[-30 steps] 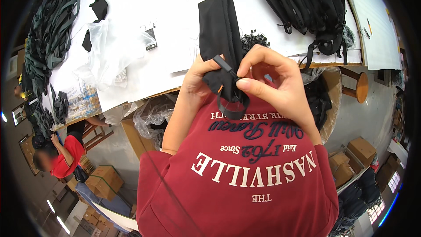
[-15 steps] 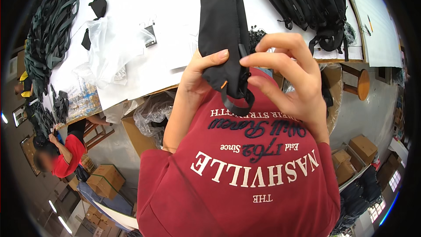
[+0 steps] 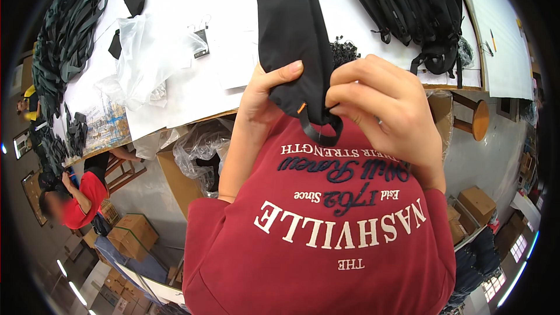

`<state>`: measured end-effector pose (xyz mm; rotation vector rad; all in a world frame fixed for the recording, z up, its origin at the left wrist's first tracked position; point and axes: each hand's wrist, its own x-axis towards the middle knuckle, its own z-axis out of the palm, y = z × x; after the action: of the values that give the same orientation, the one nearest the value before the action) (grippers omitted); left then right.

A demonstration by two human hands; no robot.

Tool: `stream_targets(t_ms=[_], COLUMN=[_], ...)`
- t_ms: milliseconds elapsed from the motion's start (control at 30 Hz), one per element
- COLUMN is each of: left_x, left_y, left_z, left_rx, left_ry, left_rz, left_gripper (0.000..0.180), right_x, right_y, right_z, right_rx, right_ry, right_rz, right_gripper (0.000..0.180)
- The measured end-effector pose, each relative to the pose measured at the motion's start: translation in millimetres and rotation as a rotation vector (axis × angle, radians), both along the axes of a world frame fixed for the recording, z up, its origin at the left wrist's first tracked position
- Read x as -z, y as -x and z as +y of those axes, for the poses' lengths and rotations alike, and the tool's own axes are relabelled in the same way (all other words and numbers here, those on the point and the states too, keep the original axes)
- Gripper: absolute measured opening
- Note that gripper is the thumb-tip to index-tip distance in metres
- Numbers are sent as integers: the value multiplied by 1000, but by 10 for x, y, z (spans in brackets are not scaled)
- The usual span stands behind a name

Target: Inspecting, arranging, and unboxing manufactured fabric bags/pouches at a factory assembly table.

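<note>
I hold a black fabric pouch (image 3: pixel 291 41) upright in front of my red sweatshirt, its top reaching over the white table (image 3: pixel 233 11). My left hand (image 3: pixel 265 96) grips its lower left edge, thumb across the front near a small orange tag. My right hand (image 3: pixel 382 111) pinches the lower right corner, where a black strap loop (image 3: pixel 319 134) hangs below the pouch.
A pile of black bags (image 3: pixel 414 6) lies at the table's back right. Clear plastic bags (image 3: pixel 146 58) lie to the left, dark straps (image 3: pixel 64 35) at the far left. A cardboard box with plastic (image 3: pixel 192 157) sits under the table. A person in red (image 3: pixel 76 198) crouches at lower left.
I have lifted the pouch higher and nearer the camera. My fingers have shifted from the strap's small buckle to the pouch's lower corners, and the strap loop now hangs free below.
</note>
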<state>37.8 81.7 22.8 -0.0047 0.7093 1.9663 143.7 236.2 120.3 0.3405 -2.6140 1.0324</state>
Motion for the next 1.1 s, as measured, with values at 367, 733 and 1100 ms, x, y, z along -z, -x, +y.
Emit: stream_targets(t_ms=[367, 733, 1100], left_x=[10, 35, 18], left_y=[35, 43, 28], left_z=[-17, -30, 12], left_rx=[-45, 1, -36], left_ry=[-32, 47, 42], left_rz=[81, 157, 103], left_gripper=[45, 46, 50], right_x=[48, 59, 113], right_y=[-21, -12, -65], right_z=[44, -10, -13], right_rx=[35, 93, 75], right_ry=[117, 136, 221], right_rz=[-129, -102, -195], right_gripper=[20, 17, 16])
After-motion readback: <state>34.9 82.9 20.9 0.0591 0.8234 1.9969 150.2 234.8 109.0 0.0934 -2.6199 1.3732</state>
